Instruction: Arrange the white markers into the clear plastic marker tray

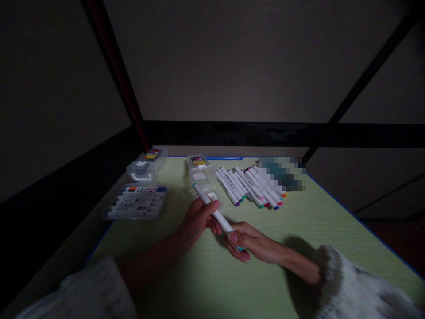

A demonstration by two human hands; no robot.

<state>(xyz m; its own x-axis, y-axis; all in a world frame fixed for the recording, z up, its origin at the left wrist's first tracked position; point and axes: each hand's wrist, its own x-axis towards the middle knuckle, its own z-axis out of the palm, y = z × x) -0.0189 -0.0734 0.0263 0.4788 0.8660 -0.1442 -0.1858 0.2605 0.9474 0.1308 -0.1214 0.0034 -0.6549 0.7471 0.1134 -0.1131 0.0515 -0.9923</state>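
Both of my hands hold one white marker [221, 220] with blue-green ends, slanting down from upper left to lower right above the table. My left hand [201, 217] grips its upper part between thumb and fingers. Around its lower end, the fingers of my right hand [247, 240] are closed. Just behind my left hand stands an open clear plastic case [202, 178], partly hidden by the marker and hand. A pile of white markers [247, 186] with coloured ends lies beyond my hands, to the right of that case.
On the left sits a flat clear case [136, 202] filled with markers. Behind it is another clear case [148, 165] with a handle. The light green table [186, 283] has a blue edge. A blurred-out patch [280, 173] covers part of the pile, and walls rise behind.
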